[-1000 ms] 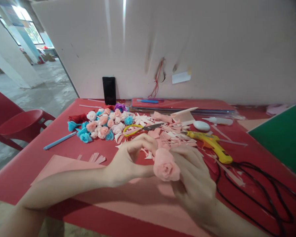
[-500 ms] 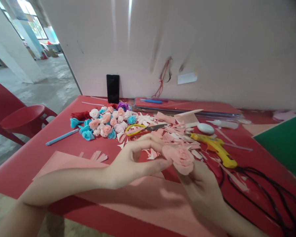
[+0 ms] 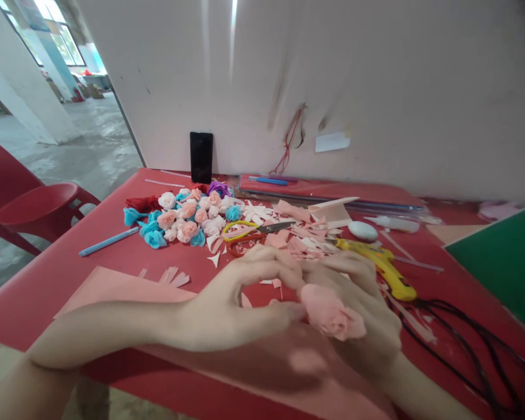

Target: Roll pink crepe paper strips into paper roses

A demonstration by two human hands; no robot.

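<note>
A pink paper rose (image 3: pixel 332 313) is held between both hands just above the red table (image 3: pixel 52 274). My left hand (image 3: pixel 236 300) pinches its rear end with thumb and fingertips. My right hand (image 3: pixel 363 309) wraps round it from behind, fingers curled over the top. The bloom faces right and toward me. Under the hands lies a pink paper sheet (image 3: pixel 114 286).
A heap of small pink, white and blue paper roses (image 3: pixel 184 219) lies at the back left. Nearby are yellow-handled scissors (image 3: pixel 249 229), pink paper scraps (image 3: pixel 306 233), a yellow glue gun (image 3: pixel 382 262) with black cable (image 3: pixel 459 338), a blue pen (image 3: pixel 107 241), a phone (image 3: pixel 200 157) and a red chair (image 3: pixel 30 210).
The rose has come down and toward me, and turned so its bloom points right. My right-hand fingers have closed over it again after holding it from below.
</note>
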